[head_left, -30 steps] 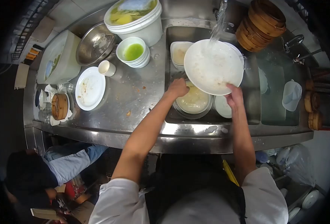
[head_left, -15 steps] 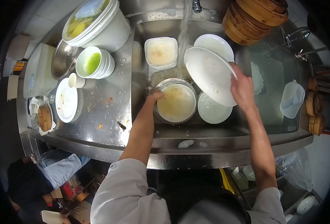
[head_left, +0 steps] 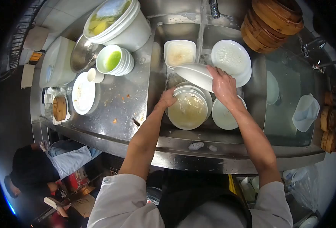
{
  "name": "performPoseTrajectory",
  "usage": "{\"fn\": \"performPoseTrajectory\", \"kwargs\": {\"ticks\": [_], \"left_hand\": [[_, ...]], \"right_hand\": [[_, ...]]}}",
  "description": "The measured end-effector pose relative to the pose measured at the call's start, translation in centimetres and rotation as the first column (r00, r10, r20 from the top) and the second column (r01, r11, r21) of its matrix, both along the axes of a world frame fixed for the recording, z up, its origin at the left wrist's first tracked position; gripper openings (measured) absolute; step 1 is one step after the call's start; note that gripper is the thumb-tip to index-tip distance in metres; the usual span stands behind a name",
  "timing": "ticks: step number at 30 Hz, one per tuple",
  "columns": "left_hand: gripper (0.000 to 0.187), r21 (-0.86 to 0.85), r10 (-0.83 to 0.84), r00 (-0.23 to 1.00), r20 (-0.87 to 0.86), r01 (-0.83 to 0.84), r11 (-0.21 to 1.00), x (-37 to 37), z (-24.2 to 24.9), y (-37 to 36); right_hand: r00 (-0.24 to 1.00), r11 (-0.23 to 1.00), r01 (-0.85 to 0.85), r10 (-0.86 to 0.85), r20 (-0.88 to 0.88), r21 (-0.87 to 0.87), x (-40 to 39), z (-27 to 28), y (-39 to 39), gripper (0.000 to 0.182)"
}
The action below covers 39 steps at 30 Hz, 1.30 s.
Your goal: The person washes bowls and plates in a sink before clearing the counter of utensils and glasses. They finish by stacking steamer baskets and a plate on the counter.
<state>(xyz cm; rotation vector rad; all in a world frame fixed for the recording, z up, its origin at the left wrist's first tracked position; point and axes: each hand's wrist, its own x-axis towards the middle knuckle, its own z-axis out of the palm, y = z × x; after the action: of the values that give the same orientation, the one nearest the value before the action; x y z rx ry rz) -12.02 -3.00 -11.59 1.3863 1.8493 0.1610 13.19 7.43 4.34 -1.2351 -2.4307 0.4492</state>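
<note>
Fingers of our right hand (head_left: 224, 86) grip a tilted white plate (head_left: 194, 75) in the sink (head_left: 251, 131), its far edge under running water. Left hand (head_left: 167, 99) touches the stacked bowls' (head_left: 190, 108) rim; its fingers are hidden, grip unclear.

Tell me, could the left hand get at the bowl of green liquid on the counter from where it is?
Probably yes: the left hand rests on the sink's edge, and only bare wet counter lies between it and the green-liquid bowl.
</note>
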Motion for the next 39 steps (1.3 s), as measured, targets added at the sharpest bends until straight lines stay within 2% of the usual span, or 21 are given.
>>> {"fn": "performPoseTrajectory", "kwargs": {"ticks": [5, 6, 7, 10, 12, 15, 18, 21, 22, 23, 25, 27, 28, 30, 31, 32, 33, 34, 36, 37, 39], "left_hand": [[0.057, 0.147, -0.096, 0.990, -0.104, 0.111, 0.983, 1.0, 4.1, -0.1], [0.058, 0.198, -0.140, 0.982, -0.127, 0.164, 0.966, 1.2, 4.8, -0.1], [0.058, 0.245, -0.185, 0.971, -0.154, 0.219, 0.944, 1.2, 5.5, 0.0], [0.060, 0.190, -0.286, 0.928, -0.239, 0.333, 0.923, 1.4, 7.4, 0.9], [0.057, 0.150, -0.286, 0.931, -0.227, 0.324, 0.934, 1.1, 7.9, 1.6], [0.057, 0.050, -0.243, 0.956, -0.167, 0.255, 0.966, 0.7, 8.0, 2.8], [0.056, 0.015, -0.161, 0.983, -0.087, 0.163, 0.987, -0.3, 6.5, 2.6], [0.059, -0.081, -0.014, 1.000, 0.015, 0.015, 0.997, -1.1, 3.8, 1.9], [0.061, -0.135, 0.043, 0.998, 0.045, -0.036, 0.990, -1.4, 2.7, 1.6], [0.062, -0.158, 0.079, 0.995, 0.068, -0.067, 0.985, -2.0, 0.5, 0.8], [0.066, -0.198, 0.151, 0.982, 0.112, -0.127, 0.972, -2.7, -4.0, -0.2], [0.069, -0.289, 0.344, 0.904, 0.256, -0.267, 0.919, -0.5, -0.2, -0.5], [0.070, -0.343, 0.445, 0.839, 0.313, -0.337, 0.877, 0.5, 1.3, -0.6], [0.079, -0.293, 0.400, 0.916, 0.034, -0.374, 0.880, 0.0, -7.5, -1.5], [0.079, -0.243, 0.332, 0.943, 0.029, -0.315, 0.917, -0.1, -8.5, -1.5], [0.079, -0.196, 0.273, 0.962, 0.013, -0.266, 0.944, -0.2, -8.9, -1.6], [0.079, -0.155, 0.222, 0.975, -0.010, -0.221, 0.963, -0.4, -9.0, -1.8], [0.075, -0.259, 0.183, 0.982, -0.039, -0.187, 0.948, 0.8, -3.5, -0.9], [0.057, -0.060, 0.136, 0.991, -0.003, -0.136, 0.989, 0.9, -0.1, -1.6], [0.052, 0.002, 0.120, 0.992, 0.037, -0.120, 0.993, 1.2, 4.6, -2.1], [0.038, 0.207, 0.053, 0.937, 0.344, -0.130, 0.970, 0.8, 15.1, -4.3]], "right_hand": [[0.996, 0.989, -0.060, 0.068, 0.061, -0.132, -3.2, -3.1, 0.9, 0.044], [0.982, 0.952, -0.010, 0.067, 0.176, -0.307, -3.8, -3.5, 1.3, 0.041], [0.988, 0.946, -0.025, 0.072, 0.134, -0.324, -4.2, -4.5, 1.8, 0.039], [0.994, 0.918, -0.079, 0.103, 0.042, -0.390, -4.6, -12.0, 3.1, 0.034], [0.990, 0.889, -0.119, 0.142, 0.019, -0.442, -4.2, -18.1, 3.9, 0.031], [0.993, 0.766, 0.094, -0.023, 0.119, -0.636, -2.7, -23.6, 2.2, 0.027], [0.989, 0.785, 0.144, -0.091, 0.118, -0.603, -1.8, -21.3, 0.4, 0.025], [0.976, 0.831, 0.049, -0.159, -0.151, -0.554, 0.1, -18.6, 1.4, 0.030], [0.910, 0.708, 0.099, -0.349, -0.224, -0.700, 1.2, -19.9, 2.1, 0.036], [0.771, 0.548, 0.092, -0.568, -0.289, -0.832, 2.5, -18.0, 2.1, 0.040], [0.366, 0.221, -0.085, -0.900, -0.236, -0.972, 5.2, -12.1, 2.3, 0.049], [0.256, 0.197, -0.157, -0.938, -0.232, -0.968, 8.6, -13.0, 3.9, 0.062], [0.211, 0.180, -0.120, -0.956, -0.202, -0.976, 9.3, -12.6, 4.5, 0.066], [0.130, 0.136, -0.071, -0.981, -0.144, -0.988, 9.0, -11.4, 5.8, 0.075], [0.223, 0.098, -0.001, -0.970, -0.096, -0.995, 8.8, -11.7, 6.3, 0.077], [0.339, 0.114, 0.106, -0.938, -0.072, -0.988, 9.3, -14.2, 7.4, 0.079], [0.406, 0.180, 0.164, -0.908, -0.100, -0.970, 8.3, -12.6, 7.2, 0.081], [0.387, 0.184, 0.158, -0.915, -0.111, -0.970, 8.0, -12.8, 7.4, 0.076], [0.325, 0.121, 0.174, -0.944, -0.059, -0.977, 7.4, -13.2, 8.0, 0.074], [0.324, 0.103, 0.207, -0.946, -0.032, -0.973, 7.4, -14.2, 8.5, 0.071], [0.399, 0.151, 0.315, -0.917, -0.013, -0.937, 7.2, -15.4, 8.3, 0.069]]}}
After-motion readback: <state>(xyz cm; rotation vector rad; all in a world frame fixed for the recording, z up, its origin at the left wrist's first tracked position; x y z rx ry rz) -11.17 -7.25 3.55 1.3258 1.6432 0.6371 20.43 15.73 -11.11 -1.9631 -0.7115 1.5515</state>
